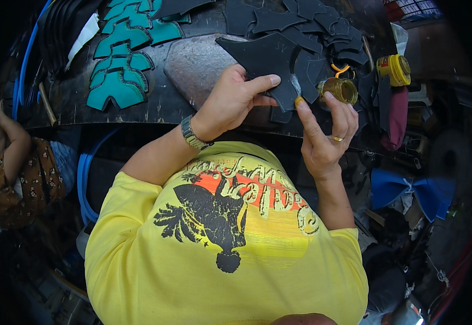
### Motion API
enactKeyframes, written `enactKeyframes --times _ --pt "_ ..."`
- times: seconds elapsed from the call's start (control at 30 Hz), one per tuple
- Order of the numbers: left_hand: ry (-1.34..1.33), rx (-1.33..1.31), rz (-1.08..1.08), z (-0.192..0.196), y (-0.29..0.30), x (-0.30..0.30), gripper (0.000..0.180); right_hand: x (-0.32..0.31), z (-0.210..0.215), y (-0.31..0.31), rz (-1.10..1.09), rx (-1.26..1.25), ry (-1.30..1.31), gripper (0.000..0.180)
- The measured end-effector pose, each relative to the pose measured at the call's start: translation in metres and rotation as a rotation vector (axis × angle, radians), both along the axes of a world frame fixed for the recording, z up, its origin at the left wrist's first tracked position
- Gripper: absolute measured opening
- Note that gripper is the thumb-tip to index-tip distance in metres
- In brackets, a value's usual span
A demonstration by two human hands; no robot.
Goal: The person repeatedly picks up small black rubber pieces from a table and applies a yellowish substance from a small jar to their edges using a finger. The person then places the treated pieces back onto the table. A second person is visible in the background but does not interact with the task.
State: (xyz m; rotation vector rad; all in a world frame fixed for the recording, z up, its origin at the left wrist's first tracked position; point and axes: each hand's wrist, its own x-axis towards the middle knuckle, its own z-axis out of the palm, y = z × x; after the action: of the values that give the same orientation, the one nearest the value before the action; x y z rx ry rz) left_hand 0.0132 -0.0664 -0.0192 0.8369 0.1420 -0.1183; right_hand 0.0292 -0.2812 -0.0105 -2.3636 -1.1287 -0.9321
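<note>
My left hand (pixel 233 100) pinches a flat black cut piece (pixel 263 57), pointed at its corners, between thumb and fingers near its lower edge. A shiny pale streak runs along that piece's right edge. My right hand (pixel 325 127) has its index finger stretched out, with an amber, glue-like substance on the fingertip, at the lower end of the streak. Its other fingers are apart and slightly bent. Just behind them is a glass jar (pixel 344 91) with amber residue inside; I cannot tell whether the fingers touch it.
On the dark table (pixel 155 116) lie a grey stone slab (pixel 192 67), overlapping teal pieces (pixel 118 81) and piled black pieces (pixel 322 24). A yellow tub (pixel 393 70) and orange-handled scissors (pixel 341 70) are at right. Another person's arm (pixel 17 143) shows at far left.
</note>
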Motion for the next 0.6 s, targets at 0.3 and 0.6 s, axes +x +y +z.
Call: enactKeyframes --times 0.3,0.6 --pt "0.000 0.025 0.011 -0.005 0.003 0.002 0.015 -0.005 -0.004 0.009 0.111 -0.086 0.034 0.046" --pt "0.015 0.136 0.098 -0.010 0.006 0.004 0.016 -0.007 0.010 0.008 0.341 0.295 0.337 0.044"
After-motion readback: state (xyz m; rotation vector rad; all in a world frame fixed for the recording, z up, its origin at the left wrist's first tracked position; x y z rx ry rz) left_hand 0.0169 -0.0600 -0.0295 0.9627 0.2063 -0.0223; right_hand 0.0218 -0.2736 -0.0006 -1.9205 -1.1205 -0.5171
